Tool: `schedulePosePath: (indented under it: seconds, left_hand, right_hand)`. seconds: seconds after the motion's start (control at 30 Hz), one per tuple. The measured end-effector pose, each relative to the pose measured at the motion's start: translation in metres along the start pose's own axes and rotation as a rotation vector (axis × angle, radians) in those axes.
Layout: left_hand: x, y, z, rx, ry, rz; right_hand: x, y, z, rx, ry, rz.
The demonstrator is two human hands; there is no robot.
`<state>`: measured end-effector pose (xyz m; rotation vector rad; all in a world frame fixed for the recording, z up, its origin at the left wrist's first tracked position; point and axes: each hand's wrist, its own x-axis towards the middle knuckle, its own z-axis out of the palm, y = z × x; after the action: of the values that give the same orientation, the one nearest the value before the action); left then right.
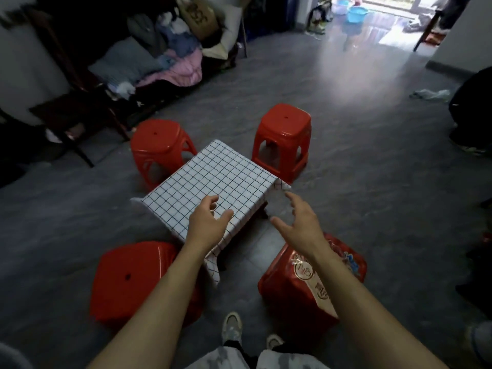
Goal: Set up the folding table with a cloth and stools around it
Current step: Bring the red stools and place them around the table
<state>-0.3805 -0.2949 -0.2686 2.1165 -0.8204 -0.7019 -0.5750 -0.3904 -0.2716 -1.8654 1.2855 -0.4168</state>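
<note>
A low folding table stands in the middle of the floor under a white cloth with a dark grid pattern. Red plastic stools surround it: one at the far left, one at the far right, one at the near left, and a near right one with a printed label on top. My left hand hovers over the cloth's near edge, fingers loosely curled, holding nothing. My right hand is spread open above the floor beside the table's right corner.
A dark wooden bench piled with clothes and bedding lines the left wall. Blue basins sit by the far doorway. A plastic bag lies on the grey floor at right. Another person's dark clothing shows at the right edge.
</note>
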Motion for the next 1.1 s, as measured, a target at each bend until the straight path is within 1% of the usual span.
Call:
schedulePosePath:
  seconds: [0.23, 0.47, 0.67, 0.77, 0.9, 1.1]
  left_hand:
    - [-0.046, 0.010, 0.001, -0.036, 0.143, -0.048]
    - [-0.104, -0.015, -0.041, -0.053, 0.339, -0.103]
    - [-0.156, -0.068, -0.102, -0.072, 0.533, -0.155]
    - [-0.178, -0.096, -0.132, -0.133, 0.605, -0.183]
    - [-0.203, -0.135, -0.172, -0.219, 0.650, -0.186]
    - [-0.241, -0.208, -0.249, -0.225, 0.636, -0.161]
  right_hand:
    - [-0.003, -0.011, -0.013, 0.047, -0.095, -0.180]
    - [-0.024, -0.040, 0.008, 0.102, -0.228, -0.271]
    - [-0.059, -0.076, 0.049, 0.082, -0.302, -0.342]
    - [-0.082, -0.107, 0.078, 0.049, -0.356, -0.397]
    - [-0.120, -0.144, 0.121, 0.017, -0.380, -0.428]
    - [-0.182, -0.197, 0.190, -0.027, -0.325, -0.430]
